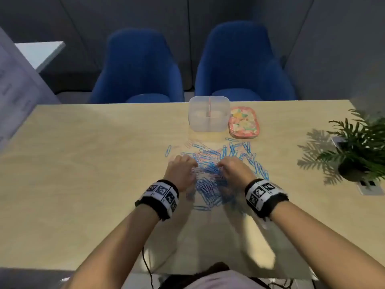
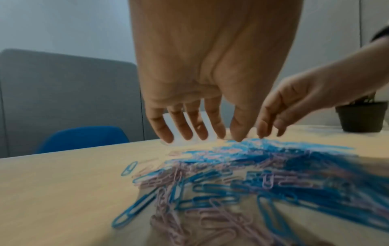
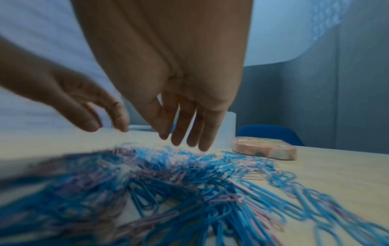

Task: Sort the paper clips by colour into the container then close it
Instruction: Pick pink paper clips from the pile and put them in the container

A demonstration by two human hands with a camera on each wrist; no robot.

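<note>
- The big pile of blue and pink wire paper clips [image 1: 214,170] lies in the middle of the pale wooden table [image 1: 83,163].
- The left hand [image 1: 180,170] hangs over the pile, fingers [image 2: 185,126] spread and straight, holding nothing.
- The right hand [image 1: 235,171] is the same, fingertips just above the clips.
- The clear plastic box with a divider [image 1: 209,114] stands open behind the pile.
- Its pink patterned lid [image 1: 242,123] lies just beside the box.

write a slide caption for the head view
Both hands, left and right, over mixed blue and pink paper clips; empty divided container beyond.
</note>
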